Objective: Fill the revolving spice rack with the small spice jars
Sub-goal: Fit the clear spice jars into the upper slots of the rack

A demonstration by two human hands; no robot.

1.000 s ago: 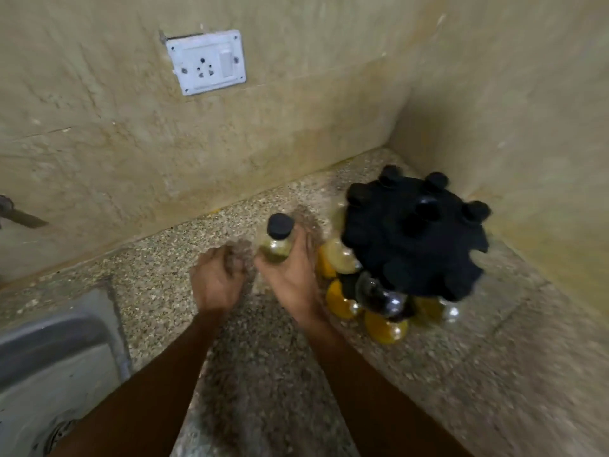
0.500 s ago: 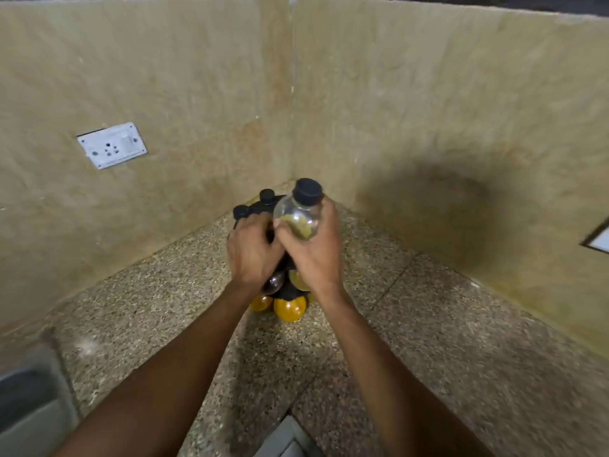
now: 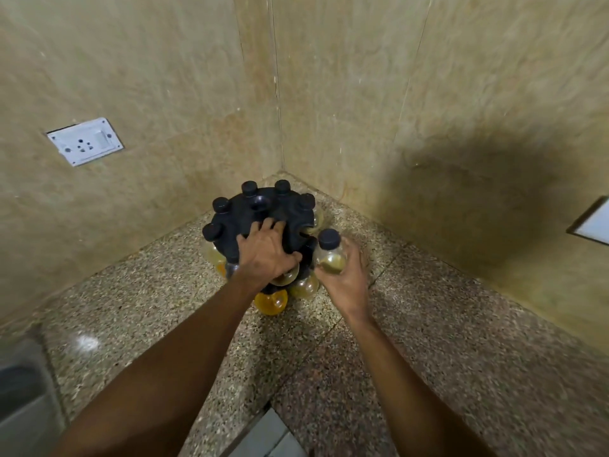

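The black revolving spice rack (image 3: pixel 240 222) stands in the corner of the speckled stone counter (image 3: pixel 428 324). Several black-capped jars hang in its top ring, with yellow and orange jars (image 3: pixel 272 301) below. My left hand (image 3: pixel 267 252) lies on the rack's top near side, its thumb hooked over the rim. My right hand (image 3: pixel 346 275) grips a clear spice jar (image 3: pixel 329 255) with a black cap and a little pale spice inside, upright, just right of the rack. An empty notch (image 3: pixel 301 229) shows in the rack's right edge.
Beige stone walls (image 3: pixel 164 94) meet right behind the rack. A white socket plate (image 3: pixel 85 141) is on the left wall. A steel sink edge (image 3: pixel 23 400) sits at bottom left. A framed white panel (image 3: pixel 591 224) is on the right wall.
The view turned to face the corner. My left hand moved onto the rack's top. My right hand carried the jar from in front of the rack to its right side and lowered it.
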